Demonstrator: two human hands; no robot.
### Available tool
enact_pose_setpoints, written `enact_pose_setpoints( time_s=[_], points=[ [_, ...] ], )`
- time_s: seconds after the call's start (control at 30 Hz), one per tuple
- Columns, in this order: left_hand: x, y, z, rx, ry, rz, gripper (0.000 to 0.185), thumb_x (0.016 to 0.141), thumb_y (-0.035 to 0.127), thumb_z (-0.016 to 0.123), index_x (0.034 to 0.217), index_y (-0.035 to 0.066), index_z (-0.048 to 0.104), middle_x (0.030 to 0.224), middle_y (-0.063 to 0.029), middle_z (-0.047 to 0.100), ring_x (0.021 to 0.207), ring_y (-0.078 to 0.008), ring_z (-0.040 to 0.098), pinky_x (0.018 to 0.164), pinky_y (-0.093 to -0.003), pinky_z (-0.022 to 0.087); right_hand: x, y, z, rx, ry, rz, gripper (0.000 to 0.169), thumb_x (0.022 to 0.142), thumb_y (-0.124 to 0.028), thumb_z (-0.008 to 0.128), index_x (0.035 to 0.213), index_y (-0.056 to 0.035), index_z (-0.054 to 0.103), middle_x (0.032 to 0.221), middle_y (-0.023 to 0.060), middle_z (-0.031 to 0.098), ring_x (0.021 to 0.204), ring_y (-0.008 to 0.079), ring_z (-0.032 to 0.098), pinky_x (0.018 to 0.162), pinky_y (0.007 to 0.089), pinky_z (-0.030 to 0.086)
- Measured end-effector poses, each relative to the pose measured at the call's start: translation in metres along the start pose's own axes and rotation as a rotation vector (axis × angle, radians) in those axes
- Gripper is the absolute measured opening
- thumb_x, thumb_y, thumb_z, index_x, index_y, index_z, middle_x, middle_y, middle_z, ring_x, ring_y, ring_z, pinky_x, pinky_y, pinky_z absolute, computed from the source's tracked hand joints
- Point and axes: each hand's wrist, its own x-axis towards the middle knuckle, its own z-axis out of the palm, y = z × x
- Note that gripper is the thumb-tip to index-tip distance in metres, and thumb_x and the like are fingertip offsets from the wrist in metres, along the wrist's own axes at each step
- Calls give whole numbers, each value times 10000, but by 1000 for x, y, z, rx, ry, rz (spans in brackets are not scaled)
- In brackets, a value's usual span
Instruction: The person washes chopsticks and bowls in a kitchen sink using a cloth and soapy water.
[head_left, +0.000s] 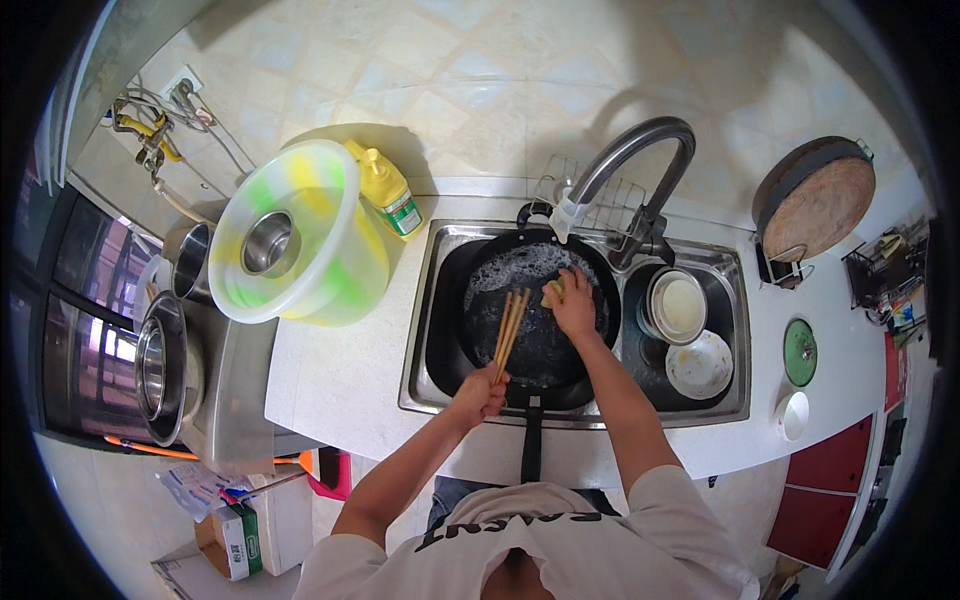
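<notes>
My left hand (480, 391) grips a bundle of wooden chopsticks (513, 326) by one end, their other ends pointing up over the wok. In my right hand (575, 304) is a yellowish sponge (553, 292), partly covered by my fingers. Both hands are above a large black wok (487, 345) that rests in the left basin of the steel double sink (417, 315). White suds (517, 262) float on the water along the wok's far side. Its black handle (532, 442) sticks out over the counter's front edge.
A curved faucet (667, 135) arches over the sink. Stacked bowls (679, 300) and a dirty bowl (699, 365) sit in the right basin. Left stand a big plastic tub (337, 277) and a yellow detergent bottle (390, 195). Rightward are a green lid (800, 352), a white bowl (793, 416) and a round cutting board (821, 199).
</notes>
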Motion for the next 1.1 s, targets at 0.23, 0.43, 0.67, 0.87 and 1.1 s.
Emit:
enact_pose_setpoints(
  time_s=[0.23,0.43,0.67,0.87,1.1],
  points=[
    [83,10,-7,-138,-30,179,185,878,59,478,1060,48,443,818,-83,544,696,-193,573,590,-305,532,-38,14,15,-271,-223,-180,392,743,-82,599,1131,-117,552,1314,93,390,1184,316,399,898,511,384],
    [120,19,-5,-113,-94,206,247,935,232,446,1143,112,392,857,-77,571,685,-205,601,600,-357,543,-44,-30,-33,746,-133,8,371,667,-31,644,1030,-76,583,1126,100,512,1080,273,500,928,346,386],
    [147,-4,1,-418,-931,470,349,925,235,420,1250,107,399,1231,-93,433,1169,-184,409,995,-342,345,-84,-99,-82,650,-2,-491,295,697,-151,680,957,-37,597,1083,116,511,1025,284,498,924,368,371],
    [111,14,49,282,-247,570,369,931,255,404,1250,69,395,1130,-85,521,999,-228,547,857,-328,448,-53,-61,-47,723,82,-355,230,743,-178,655,913,-30,608,1001,112,546,964,271,522,896,375,385],
    [56,27,58,959,269,525,418,923,334,399,814,-6,617,708,-155,601,700,-207,591,622,-347,439,-7,-25,-34,360,291,-419,160,723,-189,623,802,-50,620,855,65,583,821,300,555,824,395,432]
  ],
)
